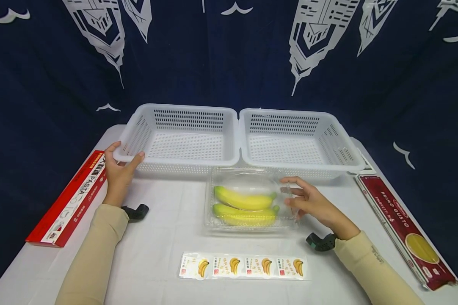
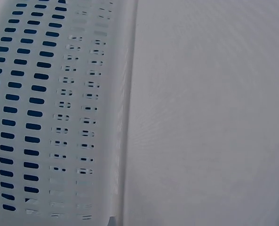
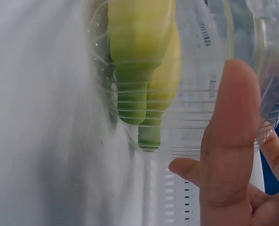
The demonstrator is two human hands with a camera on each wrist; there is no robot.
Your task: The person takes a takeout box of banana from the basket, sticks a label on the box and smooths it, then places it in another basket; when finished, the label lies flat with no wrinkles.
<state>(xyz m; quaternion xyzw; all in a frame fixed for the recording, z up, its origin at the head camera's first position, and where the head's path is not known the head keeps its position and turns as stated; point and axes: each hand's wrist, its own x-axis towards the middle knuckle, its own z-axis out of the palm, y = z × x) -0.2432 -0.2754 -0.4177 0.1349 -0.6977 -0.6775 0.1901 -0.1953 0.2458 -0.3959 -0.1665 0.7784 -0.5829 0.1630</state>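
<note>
My left hand [image 1: 119,173] grips the front left corner of the left white plastic basket [image 1: 177,162], its thumb along the front rim. The left wrist view shows the slotted wall of the basket [image 2: 40,113] but not that hand. At the middle of the table lies a clear plastic box [image 1: 209,212] with two yellow bananas [image 1: 244,199] with green ends inside. My right hand [image 1: 309,201] holds this box by its right end, between thumb and fingers. Up close in the right wrist view, the thumb [image 3: 231,141] lies against the box's ribbed clear wall.
A second white basket [image 1: 303,164] stands beside the first, behind the box. A strip of banana stickers [image 1: 243,267] lies in front. A red pasta box [image 1: 70,203] is at the left edge, a dark red spaghetti packet [image 1: 404,228] at the right. Behind hangs a navy printed cloth [image 1: 213,63].
</note>
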